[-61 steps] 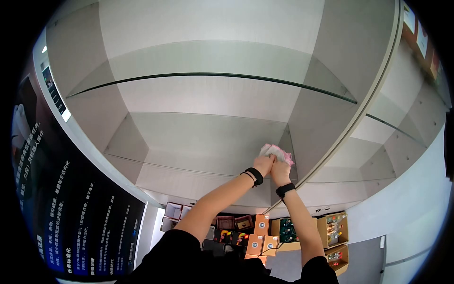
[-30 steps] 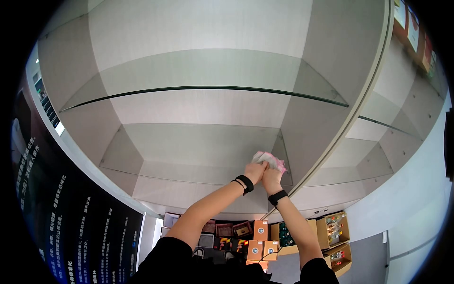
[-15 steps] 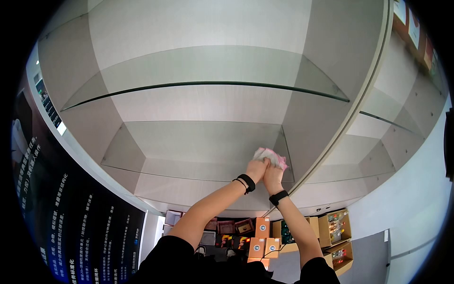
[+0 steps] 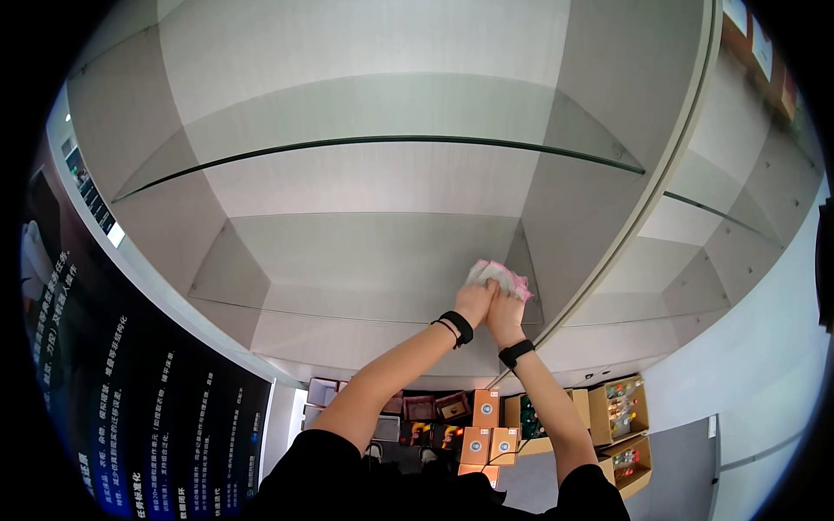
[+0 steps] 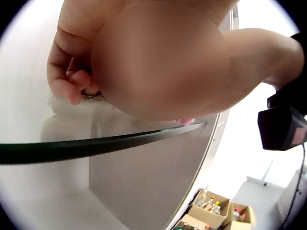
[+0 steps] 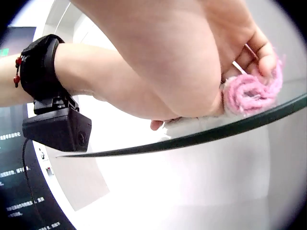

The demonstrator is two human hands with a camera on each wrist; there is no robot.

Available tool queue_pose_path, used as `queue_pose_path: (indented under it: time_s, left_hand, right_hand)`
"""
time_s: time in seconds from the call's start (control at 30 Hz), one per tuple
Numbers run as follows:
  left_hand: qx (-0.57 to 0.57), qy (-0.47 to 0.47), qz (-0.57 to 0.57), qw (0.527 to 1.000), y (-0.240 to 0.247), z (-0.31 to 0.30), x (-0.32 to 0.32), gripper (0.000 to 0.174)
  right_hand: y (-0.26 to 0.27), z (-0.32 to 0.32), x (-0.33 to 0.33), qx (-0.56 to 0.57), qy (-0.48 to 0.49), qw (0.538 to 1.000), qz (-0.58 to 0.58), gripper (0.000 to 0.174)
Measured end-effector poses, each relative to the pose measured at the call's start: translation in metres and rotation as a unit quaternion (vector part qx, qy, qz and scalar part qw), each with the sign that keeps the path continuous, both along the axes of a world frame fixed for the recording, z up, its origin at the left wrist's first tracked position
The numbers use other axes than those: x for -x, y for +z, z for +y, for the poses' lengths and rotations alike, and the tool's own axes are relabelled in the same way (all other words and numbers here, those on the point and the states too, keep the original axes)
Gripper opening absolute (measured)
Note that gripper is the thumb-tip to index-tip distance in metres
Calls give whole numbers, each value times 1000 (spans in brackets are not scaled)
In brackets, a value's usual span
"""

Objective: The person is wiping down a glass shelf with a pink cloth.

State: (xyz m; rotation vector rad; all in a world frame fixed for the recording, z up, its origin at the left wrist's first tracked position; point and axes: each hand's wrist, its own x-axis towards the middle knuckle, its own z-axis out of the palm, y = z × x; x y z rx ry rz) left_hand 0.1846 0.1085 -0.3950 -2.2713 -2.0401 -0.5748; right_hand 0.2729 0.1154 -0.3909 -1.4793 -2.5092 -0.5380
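Note:
A crumpled white cloth with pink edges (image 4: 498,274) lies on the lower glass shelf (image 4: 365,295), close to its right end. My left hand (image 4: 476,300) grips the cloth from the left, its fingers curled in the left wrist view. Right beside it, my right hand (image 4: 506,318) holds the cloth's right part. In the right wrist view the pink edge (image 6: 252,93) bunches up under the curled fingers, just above the dark glass edge. The two hands touch each other, and most of the cloth's underside is hidden.
Above the hands runs an upper glass shelf (image 4: 373,108). The cabinet's right side wall (image 4: 586,204) stands close by the right hand. Below are orange boxes (image 4: 485,408) and cartons of bottles (image 4: 621,408) on the floor. A dark printed panel (image 4: 165,408) stands at left.
The head view has shifted, and the shelves sit slightly higher in it than half a second ago. Both hands and the cloth stay near the shelf's right end, with the same grip.

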Motion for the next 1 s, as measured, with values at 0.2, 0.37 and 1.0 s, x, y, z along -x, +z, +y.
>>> queue_pose_path:
  time_s: [0.2,0.37,1.0]
  left_hand:
    - [47,-38,5,998,-4,-14,2,22]
    - [31,-44,-67,996,-3,7,9,20]
    - [31,-2,-95,995,2,17,16,21]
  right_hand:
    - [-2,-6,-9,49,64,997,-13,31]
    - [2,13,-1,91,52,994,-24,30]
    - [14,19,17,116,1,993,-38,32]
